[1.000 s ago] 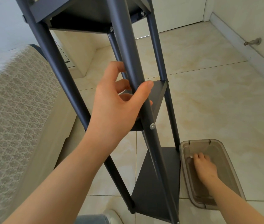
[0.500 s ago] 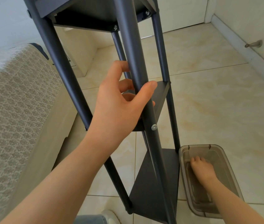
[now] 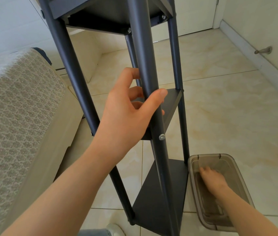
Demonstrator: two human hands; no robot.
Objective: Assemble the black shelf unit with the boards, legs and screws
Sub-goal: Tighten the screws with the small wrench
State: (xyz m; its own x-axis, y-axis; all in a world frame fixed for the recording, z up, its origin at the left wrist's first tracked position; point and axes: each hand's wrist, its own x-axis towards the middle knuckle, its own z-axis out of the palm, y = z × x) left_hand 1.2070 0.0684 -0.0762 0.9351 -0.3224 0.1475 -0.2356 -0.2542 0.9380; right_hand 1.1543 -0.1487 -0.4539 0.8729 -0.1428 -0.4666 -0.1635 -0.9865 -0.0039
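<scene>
Shelf unit (image 3: 165,193) stood nearly built; left hand (image 3: 126,116) clasped its front leg (image 3: 141,48); right hand (image 3: 213,181) reached into the box (image 3: 233,160) beside it, grip unclear.

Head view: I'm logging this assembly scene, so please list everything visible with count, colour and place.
shelf unit: one, black, standing centre on the floor
boards: three, black, stacked top, middle, bottom
legs: four, black, at the board corners
screws: three seen, silver, one on the near leg, two higher up
plastic box: one, translucent grey, on the floor right of the unit
patterned cover: one, beige, left
door stop: one, metal, right wall
floor: cream tiles
left hand: grips the near leg
right hand: inside the plastic box, blurred
</scene>
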